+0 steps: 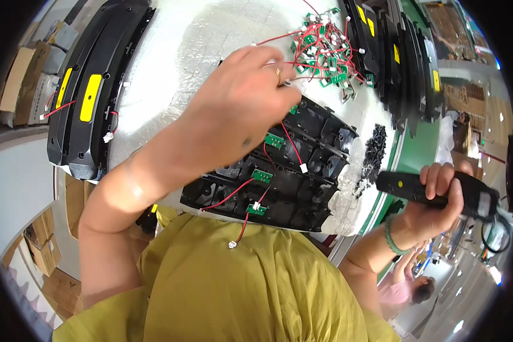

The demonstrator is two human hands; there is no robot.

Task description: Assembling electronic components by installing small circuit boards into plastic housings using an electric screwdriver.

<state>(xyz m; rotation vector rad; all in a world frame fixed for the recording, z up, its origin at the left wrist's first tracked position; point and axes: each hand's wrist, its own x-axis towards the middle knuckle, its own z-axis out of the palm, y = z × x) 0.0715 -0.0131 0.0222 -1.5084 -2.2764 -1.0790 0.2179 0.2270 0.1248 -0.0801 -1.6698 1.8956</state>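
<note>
My left hand (242, 85), with a ring on one finger, is over the far end of a row of black plastic housings (299, 196). Its fingers are bent together, and whatever lies between them is hidden. Small green circuit boards (262, 175) with red wires and white plugs sit in the housings, one partly under that hand. Off to the right, my right hand (443, 185) wraps round a black electric screwdriver (402, 185), held nearly level beyond the table edge. A tangled heap of wired circuit boards (325, 54) lies just past my left hand.
Small black screws (375, 154) are heaped on the table's right side. Long black covers with yellow labels (91, 97) stand at the left, and more black covers (402, 62) line the far right. Cardboard boxes (43, 245) are at lower left. Another person (402, 288) is at lower right.
</note>
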